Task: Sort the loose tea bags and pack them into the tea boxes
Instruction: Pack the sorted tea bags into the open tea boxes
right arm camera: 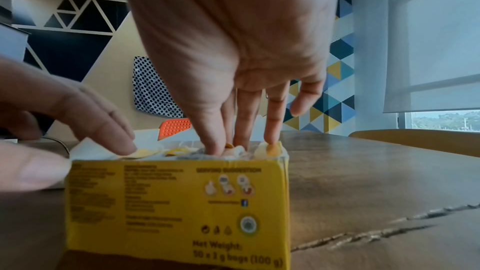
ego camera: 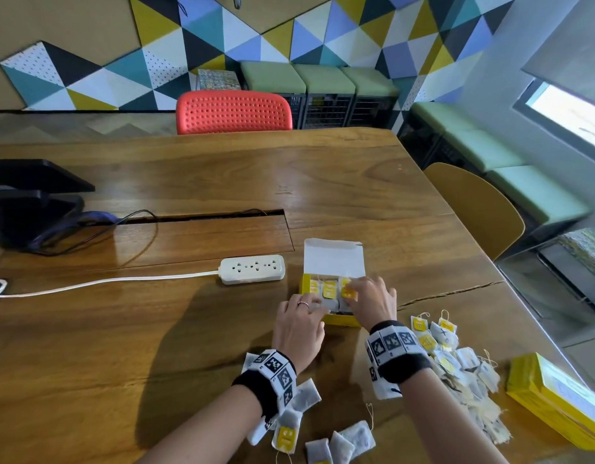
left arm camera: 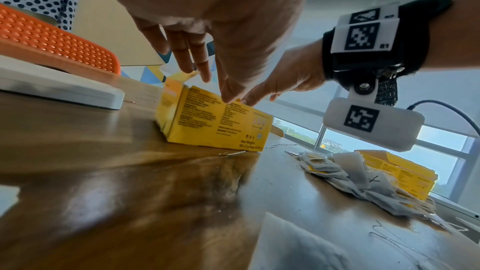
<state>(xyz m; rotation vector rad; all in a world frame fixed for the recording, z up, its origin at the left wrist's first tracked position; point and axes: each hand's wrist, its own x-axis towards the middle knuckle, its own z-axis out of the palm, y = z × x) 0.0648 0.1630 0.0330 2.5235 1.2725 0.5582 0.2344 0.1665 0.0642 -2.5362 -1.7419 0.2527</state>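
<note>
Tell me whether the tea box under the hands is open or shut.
Open: the tea box has its white lid flap standing up, with tea bags showing inside.

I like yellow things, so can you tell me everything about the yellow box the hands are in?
The open tea box looks like yellow cardboard with small dark print, white inside its raised lid. It stands flat on the wooden table, packed with yellow-tagged tea bags. The left hand and right hand press straight fingers onto the bags.

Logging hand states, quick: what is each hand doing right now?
Left hand: open, straight fingers resting on the tea bags in the open tea box.
Right hand: open, fingertips pressing the tea bags down.
</note>
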